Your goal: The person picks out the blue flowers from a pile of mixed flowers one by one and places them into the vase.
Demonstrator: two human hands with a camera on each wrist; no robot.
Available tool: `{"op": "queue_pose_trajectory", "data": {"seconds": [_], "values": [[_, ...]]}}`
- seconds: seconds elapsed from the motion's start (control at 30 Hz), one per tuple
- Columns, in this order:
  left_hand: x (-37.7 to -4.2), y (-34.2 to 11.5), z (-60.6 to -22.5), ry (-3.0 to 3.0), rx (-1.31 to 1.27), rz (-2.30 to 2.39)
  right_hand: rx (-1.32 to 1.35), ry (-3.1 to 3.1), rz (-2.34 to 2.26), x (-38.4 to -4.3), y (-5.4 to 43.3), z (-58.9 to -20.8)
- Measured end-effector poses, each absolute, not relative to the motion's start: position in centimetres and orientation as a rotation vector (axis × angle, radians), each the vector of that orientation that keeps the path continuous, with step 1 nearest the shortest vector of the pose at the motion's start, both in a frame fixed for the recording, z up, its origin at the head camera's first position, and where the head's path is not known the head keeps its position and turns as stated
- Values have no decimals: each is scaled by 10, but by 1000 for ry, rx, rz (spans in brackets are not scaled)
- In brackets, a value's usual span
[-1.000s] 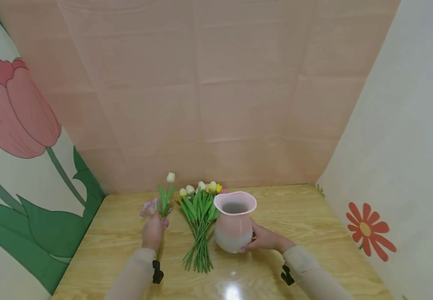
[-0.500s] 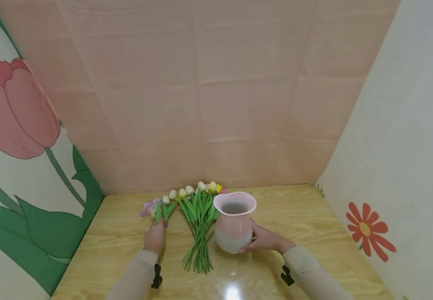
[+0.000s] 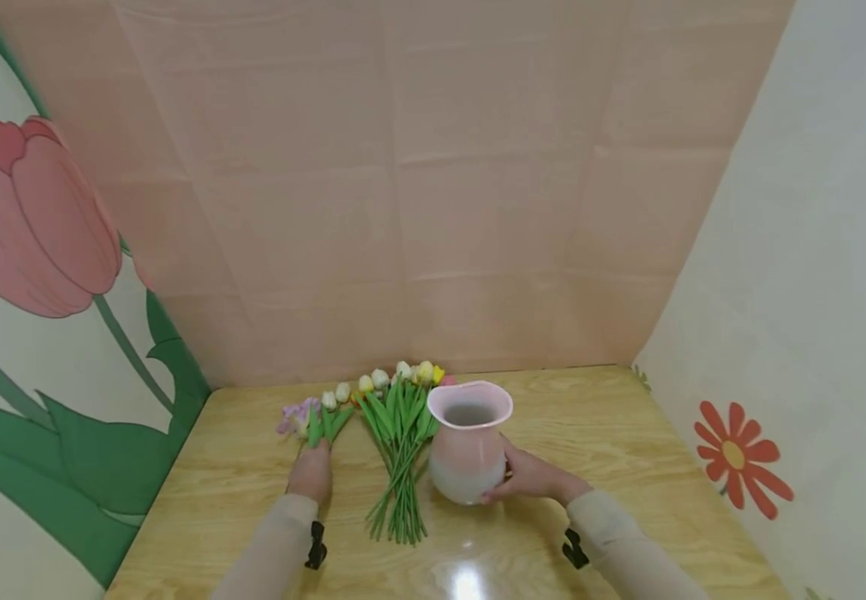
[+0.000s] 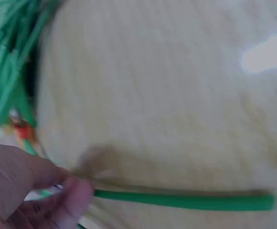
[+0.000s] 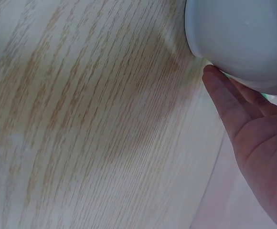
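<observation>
Left fingers pinch stem — right fingers hold vase.

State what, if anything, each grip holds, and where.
Left grip: a green flower stem, pinched with its free end jutting out. Right grip: the vase, by its lower right side.

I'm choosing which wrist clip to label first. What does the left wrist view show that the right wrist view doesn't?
Only the left wrist: the left hand pinching a green stem, and a red bloom. Only the right wrist: the right hand holding the vase. Both: the table, and some green; on the left, leaves, on the right, a sliver too small to name.
</observation>
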State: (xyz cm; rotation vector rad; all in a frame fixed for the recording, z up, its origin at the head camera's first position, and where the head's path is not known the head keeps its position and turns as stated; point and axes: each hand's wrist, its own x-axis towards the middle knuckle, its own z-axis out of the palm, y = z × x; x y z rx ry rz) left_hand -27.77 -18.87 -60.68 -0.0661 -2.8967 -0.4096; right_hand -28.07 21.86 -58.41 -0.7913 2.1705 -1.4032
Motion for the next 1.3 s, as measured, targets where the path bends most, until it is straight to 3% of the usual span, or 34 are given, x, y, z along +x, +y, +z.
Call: {"op": "queue_pose_trajectory", "data": {"seconds": [0.2,0.43,0.57,0.77,1.3], "values": [[-284,-166,-572,-2975,-40,-429,-788,2185,-1389,-282,221,-586],[-288,-119,-541,-3036,-107,-837,-774,2208,-1379,-283,223,-587],[-288,-99,-546,-3034,-146,-1019,-776,2204,-1391,-282,223,-587],[-290,-83,-564,-3012,-121,-925,-774,2196,-1409,-280,220,-589],[-287,-80,-581,-2987,-99,-885,-776,2218,-1395,-282,219,-589]]}}
